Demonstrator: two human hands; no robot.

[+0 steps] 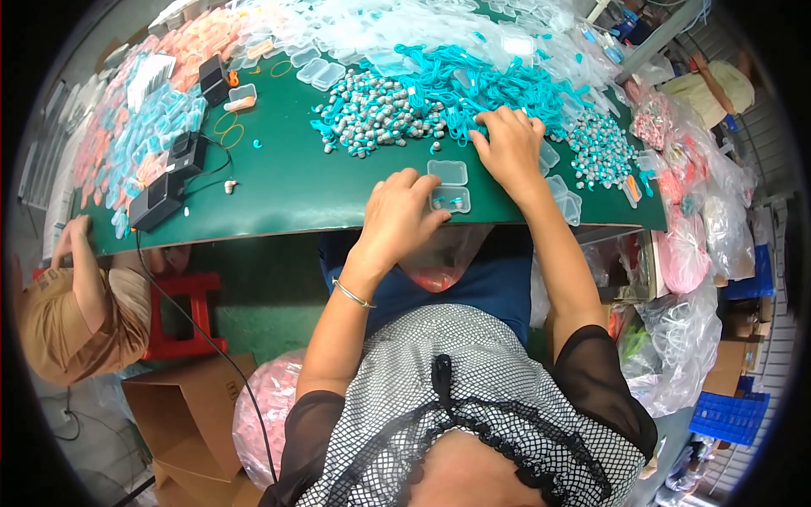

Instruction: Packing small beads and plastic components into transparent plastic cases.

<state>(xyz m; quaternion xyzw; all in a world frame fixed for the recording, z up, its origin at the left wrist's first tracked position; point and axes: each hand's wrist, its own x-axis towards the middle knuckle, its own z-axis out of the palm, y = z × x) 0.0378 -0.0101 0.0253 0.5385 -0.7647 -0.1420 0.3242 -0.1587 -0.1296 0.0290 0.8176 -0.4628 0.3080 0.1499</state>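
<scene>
My left hand point(397, 211) rests on the green table point(287, 186) near its front edge, fingertips touching a small open clear plastic case point(450, 188) with teal pieces inside. My right hand point(509, 144) lies farther back, fingers curled into a tangle of teal cords point(473, 80). A heap of grey-and-teal earplugs point(376, 114) sits to the left of that hand. Whether the right hand grips a cord is hidden by the fingers.
Empty clear cases point(317, 68) and bagged pink and blue items point(144, 110) cover the table's back and left. Black boxes with a cable point(173, 182) sit at left. Another person point(80, 304) sits at lower left. Plastic bags point(684, 253), cardboard boxes point(182, 406) surround.
</scene>
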